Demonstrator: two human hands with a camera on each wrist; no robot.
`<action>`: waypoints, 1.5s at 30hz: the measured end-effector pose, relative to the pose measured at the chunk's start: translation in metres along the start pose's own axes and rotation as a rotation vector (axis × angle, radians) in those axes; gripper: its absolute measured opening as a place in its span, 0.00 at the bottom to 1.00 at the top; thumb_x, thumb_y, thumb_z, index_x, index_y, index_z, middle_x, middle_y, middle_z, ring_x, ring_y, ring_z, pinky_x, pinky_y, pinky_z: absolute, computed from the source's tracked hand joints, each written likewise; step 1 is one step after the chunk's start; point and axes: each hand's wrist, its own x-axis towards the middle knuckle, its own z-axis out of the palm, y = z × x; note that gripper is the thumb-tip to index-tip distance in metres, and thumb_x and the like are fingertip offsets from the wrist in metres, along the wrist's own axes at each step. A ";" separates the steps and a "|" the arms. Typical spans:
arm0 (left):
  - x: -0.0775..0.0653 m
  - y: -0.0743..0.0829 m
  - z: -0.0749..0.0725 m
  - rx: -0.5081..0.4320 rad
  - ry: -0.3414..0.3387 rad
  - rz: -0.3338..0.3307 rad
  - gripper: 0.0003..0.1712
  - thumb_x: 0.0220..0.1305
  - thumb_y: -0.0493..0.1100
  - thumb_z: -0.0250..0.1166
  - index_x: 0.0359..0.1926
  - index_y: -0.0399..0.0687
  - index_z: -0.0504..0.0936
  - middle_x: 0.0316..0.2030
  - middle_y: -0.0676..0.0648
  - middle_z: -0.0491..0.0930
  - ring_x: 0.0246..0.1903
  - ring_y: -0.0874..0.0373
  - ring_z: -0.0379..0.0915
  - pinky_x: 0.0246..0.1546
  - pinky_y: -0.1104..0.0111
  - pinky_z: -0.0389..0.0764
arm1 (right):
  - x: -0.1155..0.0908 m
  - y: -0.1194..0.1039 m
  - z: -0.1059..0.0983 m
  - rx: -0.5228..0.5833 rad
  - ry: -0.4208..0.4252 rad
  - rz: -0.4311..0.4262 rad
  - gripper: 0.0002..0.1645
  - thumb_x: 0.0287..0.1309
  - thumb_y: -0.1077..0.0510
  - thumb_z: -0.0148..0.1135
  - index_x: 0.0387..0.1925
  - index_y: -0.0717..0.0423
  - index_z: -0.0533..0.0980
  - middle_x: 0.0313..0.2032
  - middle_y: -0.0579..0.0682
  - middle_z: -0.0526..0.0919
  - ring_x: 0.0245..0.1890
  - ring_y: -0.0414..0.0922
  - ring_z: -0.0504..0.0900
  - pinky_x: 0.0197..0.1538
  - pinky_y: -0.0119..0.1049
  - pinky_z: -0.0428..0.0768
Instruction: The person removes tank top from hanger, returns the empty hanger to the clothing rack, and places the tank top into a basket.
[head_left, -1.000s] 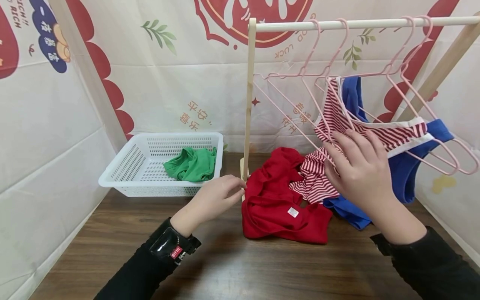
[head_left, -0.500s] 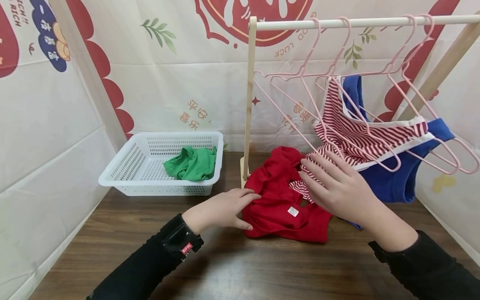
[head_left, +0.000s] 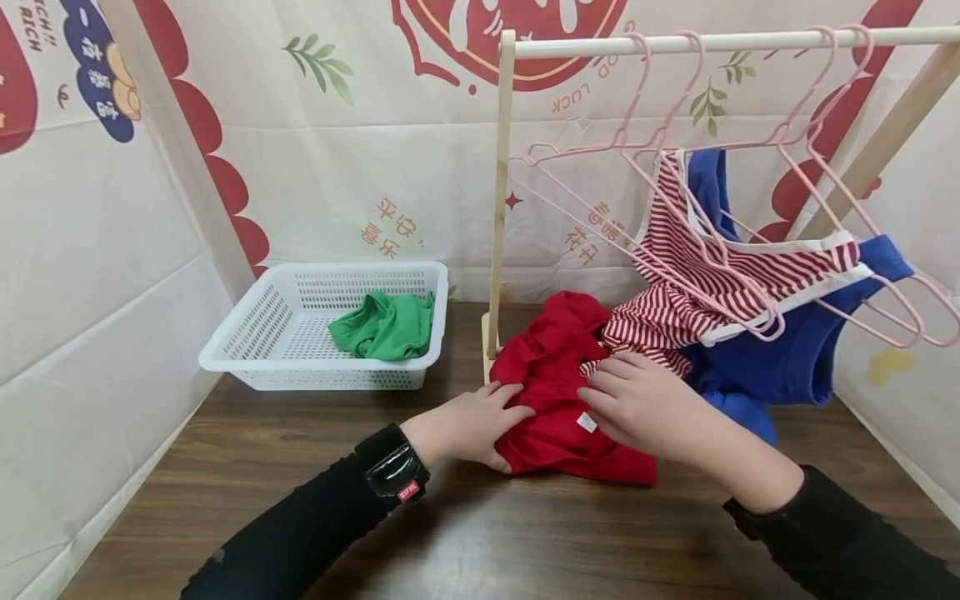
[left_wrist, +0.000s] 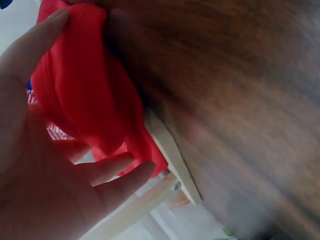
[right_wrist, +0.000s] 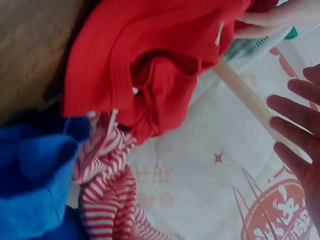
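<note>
A crumpled red garment [head_left: 551, 342] with a white label lies on the table under the rack's left end. My left hand [head_left: 468, 425] rests at its left edge, fingers spread over the cloth; the left wrist view shows thumb and fingers parted. Over the red garment's right side is my right hand [head_left: 648, 408], its fingers extended in the right wrist view and nothing gripped. Behind that hand, a red-and-white striped garment [head_left: 675, 225] and a blue garment [head_left: 802, 350] hang from the rack, their lower parts drooping to the table.
Pink hangers [head_left: 570, 152] hang on the wooden rail [head_left: 735, 43], the left ones bare. The rack's left post [head_left: 501, 208] stands behind my left hand. A white basket [head_left: 322, 364] holds a green garment [head_left: 386, 325] at left. Patterned cloth walls [head_left: 352, 183] enclose the table.
My left hand has moved right from the post's base onto the red garment. My right hand has come down and left from the hangers, and the bare hangers have swung.
</note>
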 end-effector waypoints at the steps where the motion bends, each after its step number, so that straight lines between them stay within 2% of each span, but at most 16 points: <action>1: 0.002 0.000 0.001 -0.010 -0.008 -0.003 0.48 0.51 0.62 0.72 0.71 0.60 0.63 0.72 0.43 0.54 0.68 0.42 0.55 0.55 0.57 0.74 | -0.001 -0.001 0.002 0.015 -0.012 0.002 0.30 0.73 0.49 0.34 0.37 0.59 0.82 0.33 0.53 0.83 0.37 0.53 0.80 0.43 0.48 0.77; 5: 0.007 0.000 0.006 -0.048 -0.026 -0.011 0.50 0.50 0.59 0.74 0.72 0.61 0.61 0.73 0.43 0.51 0.67 0.45 0.55 0.56 0.59 0.73 | -0.005 -0.003 0.008 0.060 -0.071 0.025 0.26 0.71 0.50 0.40 0.36 0.57 0.83 0.30 0.50 0.82 0.34 0.50 0.79 0.40 0.46 0.77; 8: 0.008 -0.001 0.008 -0.020 -0.019 0.004 0.45 0.53 0.55 0.73 0.70 0.60 0.64 0.68 0.45 0.60 0.64 0.47 0.59 0.55 0.62 0.73 | -0.007 -0.003 0.010 0.079 -0.097 0.042 0.12 0.60 0.54 0.58 0.36 0.57 0.83 0.31 0.50 0.83 0.34 0.49 0.79 0.40 0.45 0.78; 9: 0.008 -0.001 0.008 0.005 -0.015 0.011 0.43 0.54 0.54 0.73 0.69 0.59 0.66 0.65 0.45 0.64 0.61 0.48 0.61 0.54 0.63 0.74 | -0.007 -0.003 0.011 0.082 -0.104 0.044 0.10 0.54 0.55 0.63 0.36 0.56 0.83 0.31 0.50 0.83 0.33 0.49 0.80 0.40 0.45 0.78; 11: 0.008 -0.002 0.008 0.079 0.001 0.029 0.37 0.57 0.51 0.71 0.66 0.57 0.69 0.58 0.47 0.70 0.56 0.50 0.65 0.52 0.65 0.74 | -0.007 -0.004 0.010 0.084 -0.117 0.052 0.11 0.49 0.56 0.69 0.36 0.56 0.82 0.31 0.49 0.83 0.33 0.49 0.79 0.40 0.45 0.78; 12: 0.008 -0.002 0.007 0.112 0.010 0.038 0.34 0.58 0.49 0.71 0.65 0.56 0.71 0.55 0.47 0.73 0.53 0.51 0.67 0.51 0.66 0.74 | -0.007 -0.004 0.010 0.082 -0.127 0.057 0.15 0.42 0.57 0.73 0.36 0.55 0.82 0.31 0.49 0.83 0.33 0.48 0.79 0.40 0.45 0.78; 15: 0.009 -0.004 0.005 0.178 0.046 0.058 0.24 0.61 0.45 0.68 0.59 0.54 0.75 0.49 0.48 0.77 0.47 0.54 0.70 0.48 0.67 0.73 | -0.008 -0.004 0.009 0.075 -0.146 0.067 0.16 0.41 0.56 0.75 0.36 0.55 0.82 0.30 0.49 0.82 0.32 0.48 0.79 0.38 0.44 0.78; 19: 0.012 -0.006 0.003 0.120 0.113 0.068 0.15 0.63 0.42 0.66 0.50 0.51 0.79 0.41 0.48 0.80 0.41 0.57 0.73 0.46 0.67 0.74 | -0.010 -0.001 0.008 0.075 -0.128 0.094 0.15 0.42 0.56 0.74 0.35 0.55 0.82 0.30 0.49 0.82 0.31 0.48 0.79 0.38 0.44 0.78; 23: 0.012 -0.009 -0.002 -0.033 0.181 0.055 0.12 0.60 0.37 0.68 0.45 0.49 0.81 0.38 0.50 0.80 0.40 0.58 0.76 0.46 0.69 0.75 | -0.015 0.004 0.006 0.089 -0.092 0.153 0.14 0.45 0.55 0.71 0.36 0.55 0.83 0.32 0.50 0.84 0.33 0.49 0.81 0.39 0.45 0.78; 26: 0.010 -0.010 -0.007 -0.173 0.238 0.015 0.12 0.58 0.34 0.68 0.43 0.49 0.81 0.38 0.51 0.79 0.39 0.59 0.75 0.44 0.69 0.75 | -0.019 0.008 0.003 0.100 -0.076 0.196 0.15 0.50 0.53 0.67 0.39 0.56 0.83 0.33 0.50 0.84 0.35 0.49 0.82 0.40 0.46 0.78; 30: 0.008 -0.010 -0.016 -0.394 0.342 -0.092 0.12 0.56 0.32 0.66 0.40 0.51 0.80 0.37 0.52 0.77 0.38 0.58 0.72 0.42 0.68 0.74 | -0.022 0.011 -0.001 0.093 -0.084 0.263 0.15 0.54 0.52 0.63 0.40 0.56 0.83 0.33 0.49 0.85 0.35 0.49 0.82 0.40 0.47 0.78; 33: 0.006 -0.009 -0.023 -0.563 0.413 -0.188 0.11 0.56 0.32 0.64 0.38 0.50 0.79 0.39 0.50 0.76 0.41 0.57 0.70 0.42 0.67 0.72 | -0.023 0.013 -0.004 0.083 -0.104 0.330 0.14 0.51 0.54 0.65 0.39 0.57 0.83 0.33 0.50 0.85 0.35 0.49 0.83 0.41 0.48 0.78; 37: 0.001 -0.008 -0.032 -0.709 0.418 -0.323 0.08 0.62 0.34 0.60 0.41 0.50 0.75 0.42 0.47 0.77 0.38 0.56 0.71 0.39 0.66 0.74 | -0.024 0.014 -0.007 0.073 -0.111 0.400 0.13 0.48 0.55 0.66 0.37 0.57 0.82 0.33 0.51 0.85 0.34 0.50 0.83 0.40 0.49 0.78; 39: 0.000 -0.008 -0.033 -0.812 0.406 -0.353 0.07 0.65 0.34 0.56 0.42 0.48 0.73 0.45 0.45 0.78 0.34 0.57 0.74 0.35 0.65 0.78 | -0.024 0.014 -0.008 0.070 -0.104 0.418 0.12 0.48 0.56 0.67 0.36 0.56 0.82 0.32 0.51 0.85 0.33 0.50 0.83 0.40 0.49 0.78; 42: -0.002 -0.007 -0.035 -1.090 0.395 -0.356 0.11 0.66 0.31 0.51 0.47 0.45 0.71 0.48 0.41 0.77 0.26 0.55 0.78 0.31 0.60 0.83 | -0.024 0.014 -0.008 0.074 -0.099 0.441 0.12 0.49 0.55 0.67 0.37 0.55 0.83 0.33 0.51 0.85 0.33 0.50 0.83 0.39 0.49 0.78; 45: -0.004 -0.006 -0.039 -1.484 0.385 -0.329 0.20 0.66 0.28 0.45 0.55 0.44 0.70 0.51 0.37 0.75 0.25 0.48 0.80 0.33 0.52 0.83 | -0.025 0.014 -0.009 0.077 -0.107 0.467 0.12 0.51 0.55 0.66 0.37 0.55 0.83 0.33 0.51 0.85 0.33 0.49 0.83 0.39 0.49 0.79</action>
